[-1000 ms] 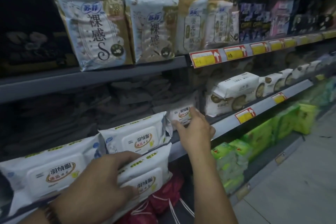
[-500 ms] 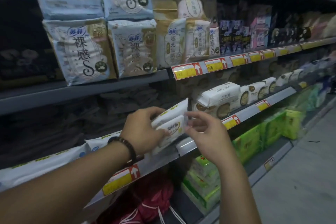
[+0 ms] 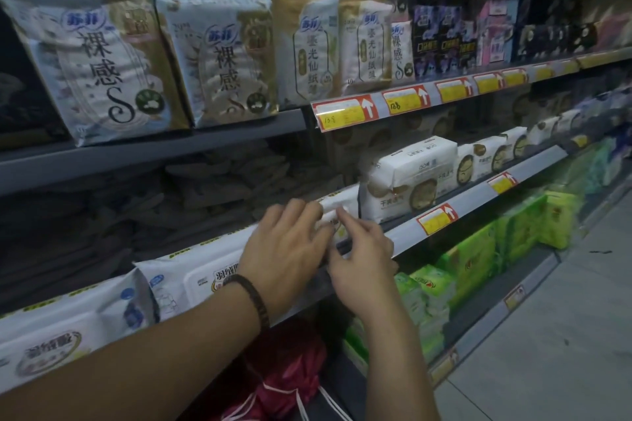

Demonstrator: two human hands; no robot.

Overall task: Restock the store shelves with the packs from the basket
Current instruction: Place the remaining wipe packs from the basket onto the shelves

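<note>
A white wipes pack (image 3: 340,203) stands on the middle shelf (image 3: 475,196), wedged between a row of like packs (image 3: 191,278) on its left and white tissue packs (image 3: 410,174) on its right. My left hand (image 3: 285,251), with a dark bracelet on the wrist, grips the pack from the left, fingers curled over its top. Beside it, my right hand (image 3: 362,258) presses its fingertips against the front of the same pack at the shelf edge. Most of the pack is hidden behind both hands.
Large pad packs (image 3: 102,61) fill the upper shelf above red-and-yellow price tags (image 3: 345,111). Green packs (image 3: 478,249) sit on the bottom shelf. A red bag (image 3: 287,372) with white cords lies low under my arms. Grey floor (image 3: 547,352) opens to the right.
Both hands have carried the wipes pack up from below the shelf edge and set it on the middle shelf beside the tissue packs. The view has shifted slightly right.
</note>
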